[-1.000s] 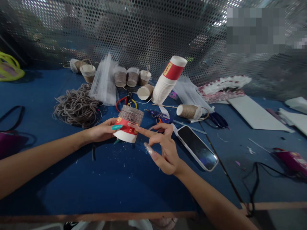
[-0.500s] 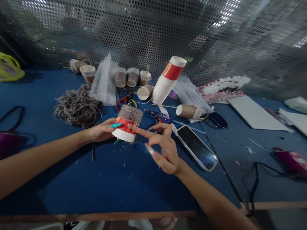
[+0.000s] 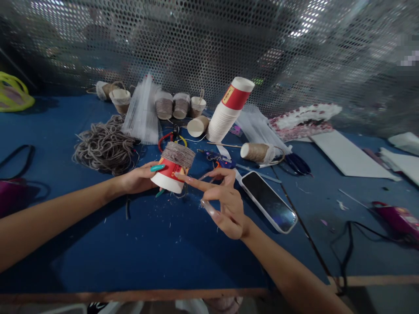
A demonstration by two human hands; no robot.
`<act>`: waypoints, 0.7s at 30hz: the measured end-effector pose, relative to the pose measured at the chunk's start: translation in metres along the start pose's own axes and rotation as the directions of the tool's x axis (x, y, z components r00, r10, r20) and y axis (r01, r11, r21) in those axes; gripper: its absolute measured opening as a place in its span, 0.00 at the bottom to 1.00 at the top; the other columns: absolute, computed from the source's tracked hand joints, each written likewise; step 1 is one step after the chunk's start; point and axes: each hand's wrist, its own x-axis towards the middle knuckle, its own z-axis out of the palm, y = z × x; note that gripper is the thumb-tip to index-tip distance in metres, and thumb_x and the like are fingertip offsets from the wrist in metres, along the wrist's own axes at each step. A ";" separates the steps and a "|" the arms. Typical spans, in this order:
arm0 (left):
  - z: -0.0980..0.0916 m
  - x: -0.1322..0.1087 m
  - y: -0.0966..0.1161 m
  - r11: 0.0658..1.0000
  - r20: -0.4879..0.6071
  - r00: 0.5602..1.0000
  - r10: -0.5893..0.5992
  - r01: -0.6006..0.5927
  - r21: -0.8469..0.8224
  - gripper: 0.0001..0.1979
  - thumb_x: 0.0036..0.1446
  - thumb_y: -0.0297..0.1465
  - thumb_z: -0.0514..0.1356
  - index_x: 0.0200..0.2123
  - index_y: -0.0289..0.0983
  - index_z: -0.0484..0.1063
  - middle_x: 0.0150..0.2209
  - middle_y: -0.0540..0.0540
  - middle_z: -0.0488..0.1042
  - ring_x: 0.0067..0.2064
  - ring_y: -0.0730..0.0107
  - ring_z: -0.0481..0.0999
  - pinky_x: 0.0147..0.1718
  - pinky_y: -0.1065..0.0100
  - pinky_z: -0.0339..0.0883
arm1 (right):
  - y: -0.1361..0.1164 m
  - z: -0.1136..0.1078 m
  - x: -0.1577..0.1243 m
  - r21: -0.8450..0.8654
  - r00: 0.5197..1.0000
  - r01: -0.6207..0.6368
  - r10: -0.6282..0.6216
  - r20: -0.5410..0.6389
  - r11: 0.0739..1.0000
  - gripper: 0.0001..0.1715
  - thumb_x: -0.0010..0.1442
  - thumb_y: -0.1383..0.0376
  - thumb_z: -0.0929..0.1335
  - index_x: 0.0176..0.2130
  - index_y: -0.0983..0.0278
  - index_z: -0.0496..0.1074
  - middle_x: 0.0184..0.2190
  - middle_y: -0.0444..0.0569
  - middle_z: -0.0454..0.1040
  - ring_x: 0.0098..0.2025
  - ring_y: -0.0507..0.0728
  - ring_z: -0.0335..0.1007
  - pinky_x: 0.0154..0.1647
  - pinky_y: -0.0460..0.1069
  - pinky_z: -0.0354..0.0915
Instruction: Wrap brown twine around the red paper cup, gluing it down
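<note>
My left hand (image 3: 139, 179), with long teal nails, is closed around a red and white paper cup (image 3: 166, 181) held tilted above the table. Grey cord (image 3: 178, 156) is wound round the cup's narrower upper part. My right hand (image 3: 225, 200) has its fingers apart, the index fingertip pointing at or touching the cup's red side. Nothing shows in that hand. Left of the cup lies a loose heap of grey cord (image 3: 103, 146). A blue glue gun (image 3: 221, 159) and red-and-yellow-handled pliers (image 3: 165, 140) rest behind the cup.
A leaning stack of paper cups (image 3: 225, 117) stands at the back, beside several cord-wrapped cups (image 3: 164, 104). A phone (image 3: 268, 201) lies right of my right hand. White boards (image 3: 352, 152) are farther right. A perforated metal screen (image 3: 196, 48) closes off the back.
The cup has shifted and turned slightly in my left hand. My right hand has moved very little, its index finger still at the cup.
</note>
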 end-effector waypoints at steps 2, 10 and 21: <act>-0.001 -0.001 0.000 1.000 -0.006 1.000 -0.007 0.007 -0.003 0.22 0.47 0.43 0.70 0.43 0.36 0.79 0.34 0.43 0.81 0.32 0.66 0.78 0.32 0.68 0.71 | 0.000 0.001 0.000 -0.024 1.000 -0.029 0.029 0.010 0.999 0.06 0.57 0.69 0.61 0.35 0.57 0.62 0.52 0.41 0.79 0.47 0.60 0.66 0.49 0.61 0.59; 0.000 0.001 0.001 1.000 0.021 1.000 -0.021 0.021 0.003 0.24 0.48 0.43 0.68 0.44 0.34 0.78 0.35 0.40 0.81 0.35 0.61 0.79 0.35 0.65 0.70 | 0.001 0.001 -0.003 -0.088 0.994 -0.101 0.103 0.021 0.991 0.06 0.58 0.69 0.61 0.36 0.57 0.63 0.57 0.42 0.75 0.59 0.62 0.60 0.53 0.63 0.60; 0.003 0.001 0.004 0.999 0.022 0.999 -0.034 0.035 -0.026 0.24 0.45 0.43 0.70 0.44 0.36 0.78 0.37 0.43 0.81 0.35 0.63 0.79 0.37 0.66 0.72 | 0.004 0.010 -0.008 -0.050 0.997 -0.022 0.026 0.066 0.998 0.08 0.56 0.67 0.61 0.38 0.58 0.63 0.62 0.42 0.70 0.61 0.62 0.58 0.59 0.64 0.56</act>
